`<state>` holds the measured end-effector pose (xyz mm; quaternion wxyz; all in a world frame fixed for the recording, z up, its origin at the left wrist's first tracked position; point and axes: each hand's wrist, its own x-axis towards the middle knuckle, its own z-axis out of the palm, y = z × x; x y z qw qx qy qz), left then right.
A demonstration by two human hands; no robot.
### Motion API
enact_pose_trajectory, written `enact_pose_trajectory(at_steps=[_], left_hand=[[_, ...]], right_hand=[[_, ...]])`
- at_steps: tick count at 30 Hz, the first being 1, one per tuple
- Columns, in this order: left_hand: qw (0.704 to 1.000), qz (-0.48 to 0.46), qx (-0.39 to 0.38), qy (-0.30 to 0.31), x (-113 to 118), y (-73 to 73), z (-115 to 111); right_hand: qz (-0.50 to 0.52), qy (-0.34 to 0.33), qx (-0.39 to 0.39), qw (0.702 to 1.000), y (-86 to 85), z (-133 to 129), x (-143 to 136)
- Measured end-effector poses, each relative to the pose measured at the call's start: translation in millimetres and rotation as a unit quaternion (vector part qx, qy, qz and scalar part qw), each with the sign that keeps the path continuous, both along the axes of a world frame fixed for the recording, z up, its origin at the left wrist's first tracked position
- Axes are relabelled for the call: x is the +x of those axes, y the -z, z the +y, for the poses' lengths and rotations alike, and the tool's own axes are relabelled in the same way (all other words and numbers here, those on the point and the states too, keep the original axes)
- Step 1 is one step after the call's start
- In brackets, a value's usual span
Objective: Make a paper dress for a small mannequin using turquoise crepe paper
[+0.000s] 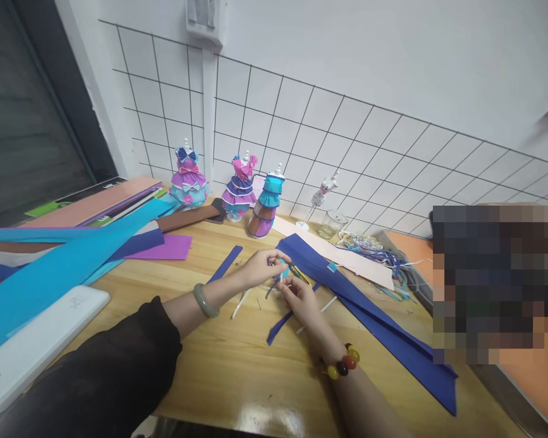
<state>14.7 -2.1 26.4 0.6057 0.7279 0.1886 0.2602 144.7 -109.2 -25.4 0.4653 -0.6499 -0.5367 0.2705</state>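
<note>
Above the wooden table my left hand (265, 269) and my right hand (300, 299) meet with fingertips pinched together. Between them is a small white and light-blue piece (282, 274), gripped by both; its exact shape is partly hidden by the fingers. Just behind the right fingers lies a slim yellow-and-dark tool (300, 273), partly covered. Narrow dark-blue strips (277, 328) and thin white strips (241, 304) are scattered around the hands. A long folded dark-blue sheet (369, 310), apparently paper or fabric, runs from behind the hands to the lower right.
Small dress forms in ruffled dresses (189, 179) and a patterned form (322, 191) stand at the back beside a glass (332, 225). Coloured sheets (82, 243) and a white flat device (50, 340) occupy the left. Scraps (383, 258) pile up right; a blurred person (497, 280) is beyond.
</note>
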Motion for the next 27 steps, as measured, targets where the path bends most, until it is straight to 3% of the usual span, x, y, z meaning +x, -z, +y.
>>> enact_pose_trajectory(at_steps=[4,9,18,27], left_hand=[[0.994,0.042,0.069,-0.071,-6,-4.5,11],[0.967,0.104,0.182,-0.147,-17,-14.2,20],[0.936,0.192,0.281,-0.089,-22,-16.2,25],[0.925,0.206,0.301,-0.105,-23,-26.7,25]], right_hand=[[-0.023,-0.006,-0.001,1.000,1.6,0,1],[-0.067,-0.044,0.010,0.997,-1.1,-4,-2],[-0.080,-0.064,0.008,0.995,-1.1,-5,2],[-0.066,-0.099,0.001,0.993,2.6,-5,2]])
